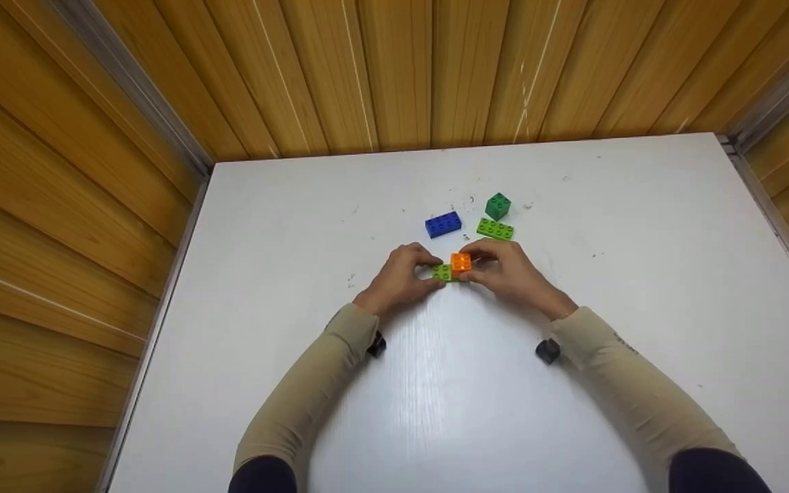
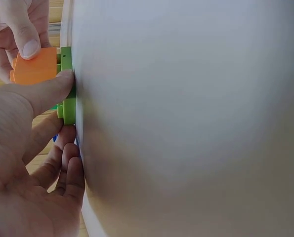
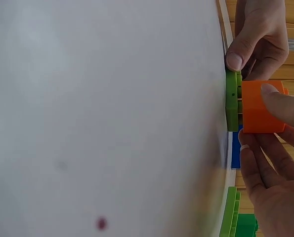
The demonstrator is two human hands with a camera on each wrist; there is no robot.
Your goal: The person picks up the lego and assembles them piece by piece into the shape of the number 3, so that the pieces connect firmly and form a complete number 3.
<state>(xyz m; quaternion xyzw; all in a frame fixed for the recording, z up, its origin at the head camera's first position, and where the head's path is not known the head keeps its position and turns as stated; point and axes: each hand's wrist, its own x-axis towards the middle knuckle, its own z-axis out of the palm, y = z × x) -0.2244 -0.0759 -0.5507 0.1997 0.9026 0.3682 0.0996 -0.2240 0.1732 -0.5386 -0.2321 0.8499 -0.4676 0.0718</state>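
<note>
My left hand (image 1: 406, 275) pinches a flat light-green building block (image 1: 442, 272) at its left end, thumb on the near long side. My right hand (image 1: 506, 272) holds an orange building block (image 1: 461, 263) between thumb and fingers, over the right half of the green one. In the right wrist view, the orange block (image 3: 258, 107) stands over the studs of the green block (image 3: 231, 101), with a narrow gap showing between them. The left wrist view shows the left thumb pressed on the side of the green block (image 2: 69, 109), which sits at the white table surface.
Just beyond the hands lie a blue block (image 1: 443, 224), a second flat light-green block (image 1: 495, 229) and a dark-green block (image 1: 498, 206). They rest on the white table (image 1: 285, 226). Wood-patterned panels (image 1: 394, 75) stand behind the table and along its sides.
</note>
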